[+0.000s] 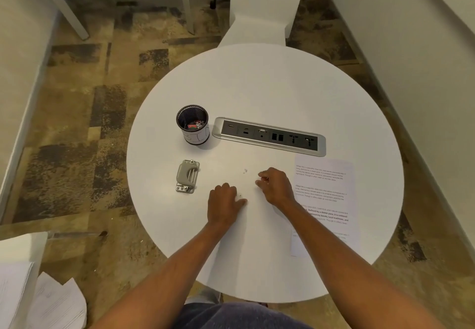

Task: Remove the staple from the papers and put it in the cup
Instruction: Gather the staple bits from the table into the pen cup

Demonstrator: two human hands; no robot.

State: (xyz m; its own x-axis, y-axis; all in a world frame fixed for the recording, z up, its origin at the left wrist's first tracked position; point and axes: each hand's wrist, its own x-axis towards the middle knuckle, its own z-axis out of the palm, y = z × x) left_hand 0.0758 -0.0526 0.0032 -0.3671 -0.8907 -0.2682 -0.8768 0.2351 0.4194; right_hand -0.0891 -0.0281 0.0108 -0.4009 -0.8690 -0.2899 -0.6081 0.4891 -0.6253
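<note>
Printed papers lie flat at the right side of the round white table. A black mesh cup with small items inside stands at the left centre. In front of it lies a grey staple remover. My left hand rests palm down on the table, fingers curled, holding nothing that I can see. My right hand sits just left of the papers with its fingertips pinched together; whether a staple is between them is too small to tell. Tiny white bits lie on the table between the hands and the cup.
A silver power and socket strip is set into the table behind the hands. A white chair stands at the far side. Stacks of paper lie on the floor at the lower left. White panels flank both sides.
</note>
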